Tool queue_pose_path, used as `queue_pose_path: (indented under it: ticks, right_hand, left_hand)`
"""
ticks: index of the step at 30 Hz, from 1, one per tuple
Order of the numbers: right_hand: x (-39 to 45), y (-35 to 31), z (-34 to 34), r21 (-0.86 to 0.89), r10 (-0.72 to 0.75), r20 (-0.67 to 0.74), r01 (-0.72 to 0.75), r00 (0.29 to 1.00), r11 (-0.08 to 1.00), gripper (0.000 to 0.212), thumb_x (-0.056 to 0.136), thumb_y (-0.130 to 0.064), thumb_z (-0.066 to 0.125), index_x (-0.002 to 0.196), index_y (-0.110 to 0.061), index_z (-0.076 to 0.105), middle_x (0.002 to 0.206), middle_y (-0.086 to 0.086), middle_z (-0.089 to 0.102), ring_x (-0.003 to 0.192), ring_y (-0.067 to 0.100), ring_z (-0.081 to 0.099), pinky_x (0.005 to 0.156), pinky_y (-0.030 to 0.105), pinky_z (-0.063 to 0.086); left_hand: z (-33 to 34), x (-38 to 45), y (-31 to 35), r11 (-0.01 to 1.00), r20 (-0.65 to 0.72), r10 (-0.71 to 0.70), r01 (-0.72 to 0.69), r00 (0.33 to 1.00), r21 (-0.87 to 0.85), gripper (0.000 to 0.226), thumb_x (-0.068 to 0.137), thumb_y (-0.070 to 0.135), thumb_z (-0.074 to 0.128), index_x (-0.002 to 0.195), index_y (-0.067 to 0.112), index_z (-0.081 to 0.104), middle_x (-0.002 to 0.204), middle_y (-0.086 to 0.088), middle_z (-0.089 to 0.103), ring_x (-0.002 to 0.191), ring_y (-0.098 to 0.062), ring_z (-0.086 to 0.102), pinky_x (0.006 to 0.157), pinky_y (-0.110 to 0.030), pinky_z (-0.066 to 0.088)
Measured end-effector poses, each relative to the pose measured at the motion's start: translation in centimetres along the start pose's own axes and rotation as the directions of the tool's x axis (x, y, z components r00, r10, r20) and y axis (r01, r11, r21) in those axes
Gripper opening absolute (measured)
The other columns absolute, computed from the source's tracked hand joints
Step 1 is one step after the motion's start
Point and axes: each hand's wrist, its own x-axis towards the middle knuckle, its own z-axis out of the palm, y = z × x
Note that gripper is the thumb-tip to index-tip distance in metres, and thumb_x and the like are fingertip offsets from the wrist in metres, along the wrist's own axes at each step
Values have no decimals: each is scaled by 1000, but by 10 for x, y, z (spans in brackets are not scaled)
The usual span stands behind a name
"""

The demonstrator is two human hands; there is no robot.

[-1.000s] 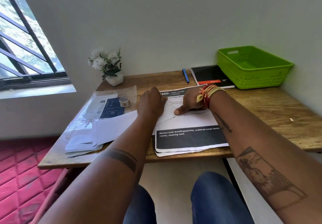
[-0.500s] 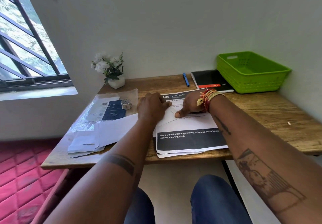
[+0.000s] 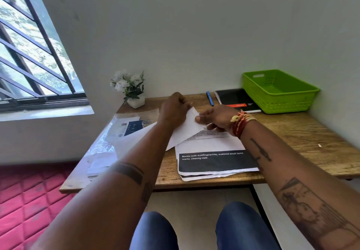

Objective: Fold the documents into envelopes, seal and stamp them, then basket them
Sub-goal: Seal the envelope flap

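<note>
A folded white sheet (image 3: 185, 131) is lifted at an angle above the desk, held at its far edge. My left hand (image 3: 174, 109) grips its upper left part and my right hand (image 3: 215, 118) pinches its right corner. Under it a stack of printed documents (image 3: 212, 160) with a black band lies at the front of the wooden desk (image 3: 303, 136). White envelopes (image 3: 101, 164) lie at the left on a clear plastic sleeve (image 3: 109, 144). A tape roll (image 3: 146, 122) sits on the sleeve. The green basket (image 3: 278, 92) stands empty at the back right.
A black notebook (image 3: 236, 99) and a blue pen (image 3: 210, 98) lie at the back, left of the basket. A small pot of white flowers (image 3: 130, 90) stands at the back left corner. A wall is close behind, a barred window on the left.
Both hands were pressing the sheet flat on the stack; now they have lifted the folded sheet off the stack and hold it tilted. The camera has tilted up.
</note>
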Motion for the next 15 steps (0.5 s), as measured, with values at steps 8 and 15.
queue_pose_path:
  ticks: [8, 15]
  right_hand:
    - [-32, -49, -14, 339, -145, -407, 297, 902, 893, 13, 78, -24, 84, 86, -15, 80, 80, 9, 78, 73, 26, 72, 77, 44, 61]
    - [-72, -93, -15, -351, -570, -639, 464, 516, 813, 19, 94, -31, 65, 92, -22, 82, 72, -5, 66, 67, 6, 57, 60, 5, 32]
  left_hand:
    - [-38, -23, 64, 975, -397, 220, -184, 891, 127, 15, 91, 34, 74, 96, 25, 63, 109, -2, 59, 107, -25, 54, 94, -40, 44]
    - [-53, -40, 128, 921, -289, -75, -45, 954, -386, 41, 98, 51, 60, 78, 16, 67, 79, 2, 72, 80, -17, 66, 74, -34, 47]
